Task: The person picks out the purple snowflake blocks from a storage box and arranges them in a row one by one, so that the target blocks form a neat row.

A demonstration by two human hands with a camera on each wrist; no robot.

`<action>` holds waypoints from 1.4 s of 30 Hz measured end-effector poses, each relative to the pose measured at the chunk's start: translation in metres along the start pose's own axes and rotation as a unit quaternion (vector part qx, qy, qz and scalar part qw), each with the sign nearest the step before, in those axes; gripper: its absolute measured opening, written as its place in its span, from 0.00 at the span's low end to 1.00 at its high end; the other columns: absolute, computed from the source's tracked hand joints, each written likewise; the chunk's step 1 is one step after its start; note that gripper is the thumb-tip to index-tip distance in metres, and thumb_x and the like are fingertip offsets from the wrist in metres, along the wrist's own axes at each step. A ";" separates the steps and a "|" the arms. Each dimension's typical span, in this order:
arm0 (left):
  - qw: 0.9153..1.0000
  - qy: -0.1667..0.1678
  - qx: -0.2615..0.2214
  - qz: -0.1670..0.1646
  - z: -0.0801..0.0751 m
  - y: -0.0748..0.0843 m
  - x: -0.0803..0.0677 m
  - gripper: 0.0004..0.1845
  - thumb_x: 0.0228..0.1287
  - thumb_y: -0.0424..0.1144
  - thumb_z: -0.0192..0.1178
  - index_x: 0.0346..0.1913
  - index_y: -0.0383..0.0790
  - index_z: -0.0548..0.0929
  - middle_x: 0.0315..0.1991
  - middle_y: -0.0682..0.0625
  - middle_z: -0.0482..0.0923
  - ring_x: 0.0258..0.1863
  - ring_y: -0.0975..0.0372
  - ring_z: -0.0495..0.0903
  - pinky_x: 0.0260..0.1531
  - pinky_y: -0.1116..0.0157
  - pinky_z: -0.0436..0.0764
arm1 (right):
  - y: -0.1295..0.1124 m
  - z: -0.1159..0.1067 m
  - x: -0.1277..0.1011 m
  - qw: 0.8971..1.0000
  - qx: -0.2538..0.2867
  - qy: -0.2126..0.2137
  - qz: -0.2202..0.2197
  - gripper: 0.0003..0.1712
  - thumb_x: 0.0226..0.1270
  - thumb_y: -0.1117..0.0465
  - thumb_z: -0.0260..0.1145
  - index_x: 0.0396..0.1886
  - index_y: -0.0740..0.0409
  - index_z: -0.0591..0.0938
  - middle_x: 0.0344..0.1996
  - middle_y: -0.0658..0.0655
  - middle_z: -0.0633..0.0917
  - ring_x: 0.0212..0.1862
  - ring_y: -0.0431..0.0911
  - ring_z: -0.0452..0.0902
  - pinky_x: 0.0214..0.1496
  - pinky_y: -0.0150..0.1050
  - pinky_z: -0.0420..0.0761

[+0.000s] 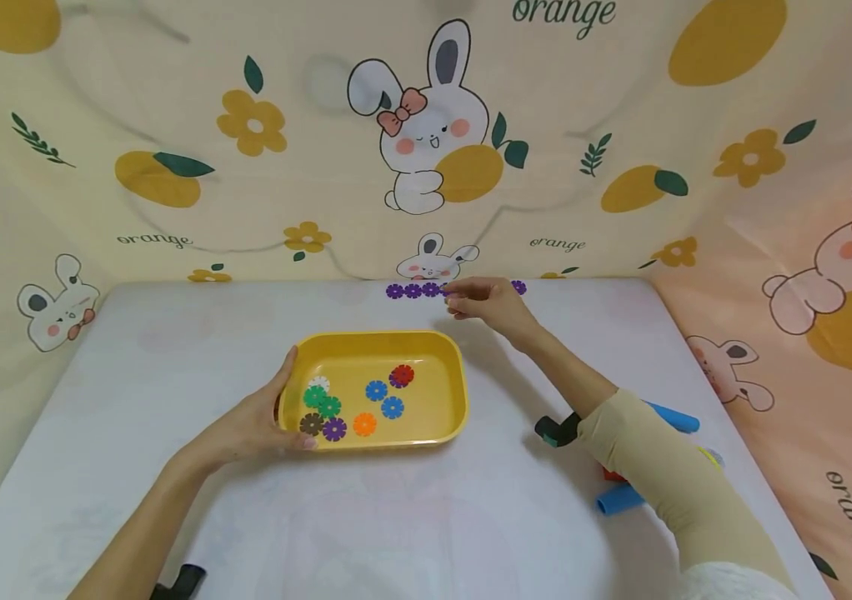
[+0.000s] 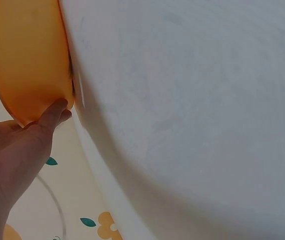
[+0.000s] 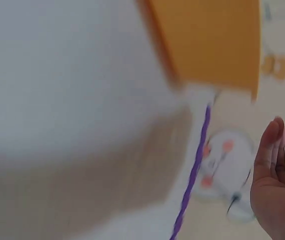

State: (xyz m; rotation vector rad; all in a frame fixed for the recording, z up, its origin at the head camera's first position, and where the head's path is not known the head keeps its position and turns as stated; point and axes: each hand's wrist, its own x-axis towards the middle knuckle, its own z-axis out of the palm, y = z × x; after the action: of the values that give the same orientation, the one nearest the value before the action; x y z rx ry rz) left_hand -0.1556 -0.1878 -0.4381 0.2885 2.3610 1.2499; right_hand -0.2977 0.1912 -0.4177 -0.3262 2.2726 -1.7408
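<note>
A yellow tray [image 1: 381, 336] sits mid-table and holds several flower-shaped discs, among them blue [image 1: 377, 390], red [image 1: 402, 374], green [image 1: 321, 402] and orange [image 1: 363, 424]. My left hand [image 1: 276, 417] grips the tray's near-left corner, thumb on the rim and fingers under the edge. The left wrist view shows those fingers [image 2: 52, 112] against the tray's underside [image 2: 27, 55]. At the table's far edge my right hand [image 1: 463, 298] reaches the right end of a row of purple discs [image 1: 413, 290]. In the right wrist view its fingers [image 3: 277, 150] are straight, nothing visibly held, beside the purple row [image 3: 192, 180].
Blue tubes [image 1: 672, 417] [image 1: 618, 500], a red piece [image 1: 612, 476] and a black clip [image 1: 557, 429] lie under my right forearm. Another black clip [image 1: 182, 579] lies at the near edge. A single purple disc [image 1: 518, 287] lies right of my hand. Printed cloth walls enclose the white table [image 1: 171, 350].
</note>
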 end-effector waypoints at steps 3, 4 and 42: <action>1.000 0.001 0.000 -0.001 0.000 0.000 0.001 0.73 0.47 0.49 0.79 0.79 0.50 0.27 0.79 0.35 0.37 0.65 0.45 0.64 0.69 0.44 0.63 | -0.009 0.020 -0.006 0.999 -0.009 -0.033 -0.016 0.16 0.68 0.62 0.68 0.54 0.60 0.85 0.45 0.63 0.86 0.49 0.63 0.82 0.56 0.57 0.80; 1.000 0.001 0.001 -0.001 0.000 -0.001 0.001 0.74 0.47 0.50 0.79 0.79 0.50 0.27 0.79 0.35 0.37 0.66 0.45 0.64 0.69 0.44 0.63 | -0.011 0.026 -0.008 0.999 -0.012 -0.043 -0.019 0.15 0.68 0.62 0.68 0.53 0.60 0.85 0.44 0.63 0.87 0.48 0.62 0.82 0.56 0.58 0.81; 0.999 0.001 -0.008 0.034 0.002 -0.006 0.001 0.75 0.46 0.49 0.80 0.78 0.48 0.26 0.78 0.33 0.37 0.74 0.38 0.52 0.70 0.42 0.57 | 0.002 0.185 -0.032 0.897 -0.329 -0.253 -0.153 0.13 0.54 0.61 0.80 0.39 0.52 0.88 0.30 0.44 0.81 0.33 0.34 0.72 0.36 0.20 0.75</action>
State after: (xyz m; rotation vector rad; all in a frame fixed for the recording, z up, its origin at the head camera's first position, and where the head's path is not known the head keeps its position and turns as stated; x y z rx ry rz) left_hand -0.1550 -0.1893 -0.4439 0.3640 2.3611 1.2990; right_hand -0.2048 0.0342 -0.4637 -1.1680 2.3909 -0.7655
